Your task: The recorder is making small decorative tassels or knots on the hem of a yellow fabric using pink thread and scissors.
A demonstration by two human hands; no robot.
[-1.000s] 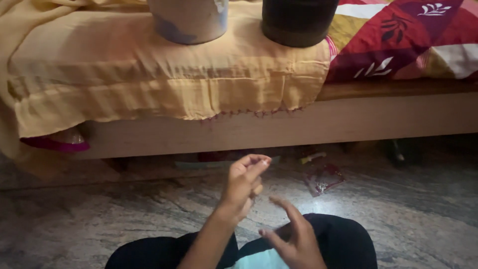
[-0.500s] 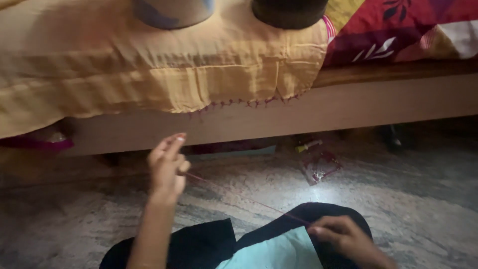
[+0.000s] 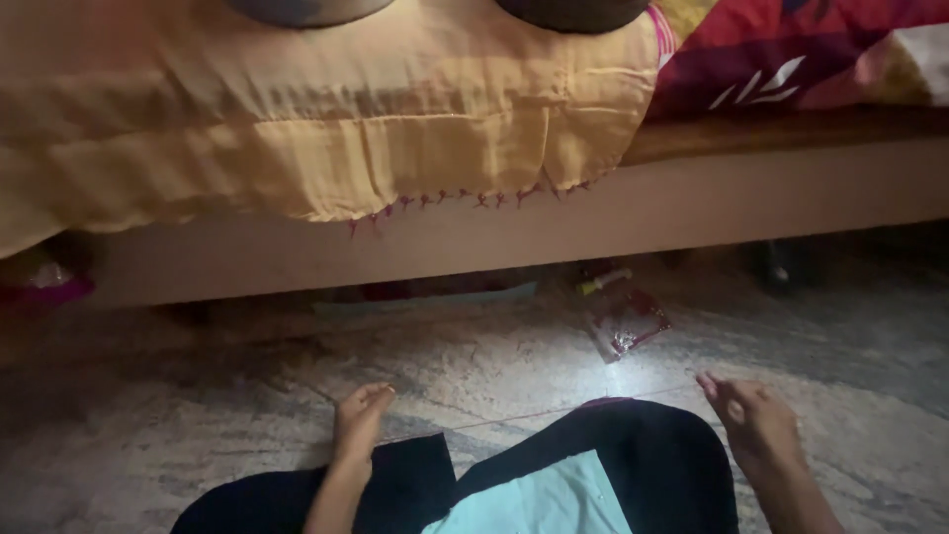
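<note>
L hand [image 3: 361,417] & R hand [image 3: 753,420] spread wide, fingers pinched.

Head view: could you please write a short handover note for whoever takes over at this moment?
Left hand: low over the floor, fingers closed, apparently pinching one end of a thin thread.
Right hand: out to the right, fingers pinched on the other end; the thread runs taut between the hands.
Things: dark cloth with a pale patch on the lap; small packet on the floor by the bed.
Done: the yellow cloth on the bed shows red stitches along part of its edge.
Left: no stitching visible on the pale patch; no needle can be made out.
</note>
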